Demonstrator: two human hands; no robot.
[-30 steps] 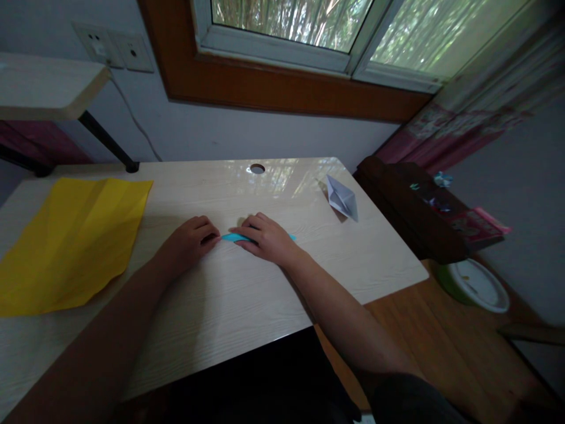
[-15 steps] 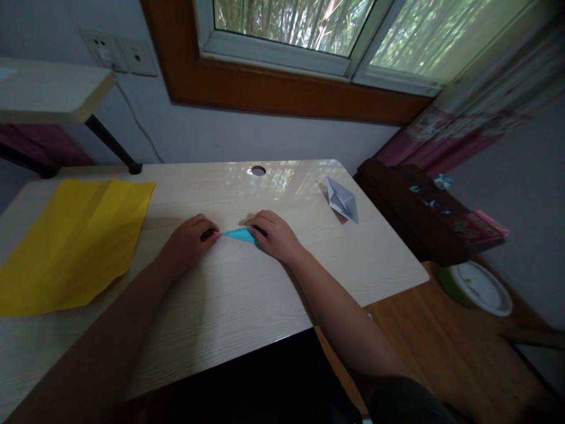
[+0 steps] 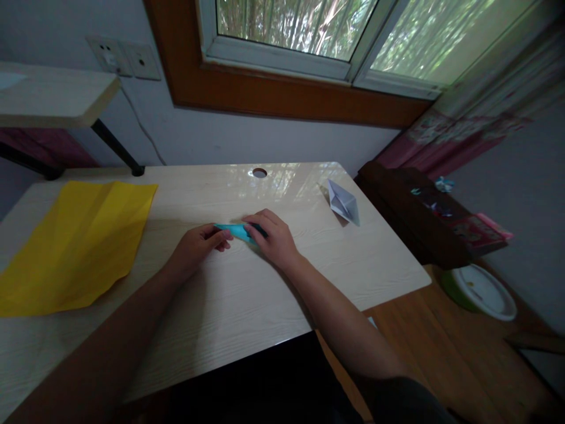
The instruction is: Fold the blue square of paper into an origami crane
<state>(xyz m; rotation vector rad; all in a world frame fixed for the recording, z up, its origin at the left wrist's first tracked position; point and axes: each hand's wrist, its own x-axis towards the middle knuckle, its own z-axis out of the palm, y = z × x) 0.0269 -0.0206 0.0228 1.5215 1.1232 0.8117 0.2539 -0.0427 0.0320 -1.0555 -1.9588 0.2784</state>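
Between my hands, just above the desk, is a small piece of folded blue paper (image 3: 238, 231), narrow and pointed at its left end. My left hand (image 3: 200, 242) pinches that left end, thumb on the near side. The right end is gripped by my right hand (image 3: 274, 237), whose fingers cover most of that part of the paper. How the covered end is folded I cannot tell.
On the desk (image 3: 247, 312), a large yellow sheet of paper (image 3: 83, 247) lies at left and a folded white paper boat (image 3: 343, 202) at back right. A round cable hole (image 3: 259, 172) is near the back edge. A raised shelf (image 3: 57, 97) stands at far left.
My left hand has shifted slightly right and its thumb now lies over the blue paper's near side. The paper's left end has lifted and tilted. My right hand keeps its hold.
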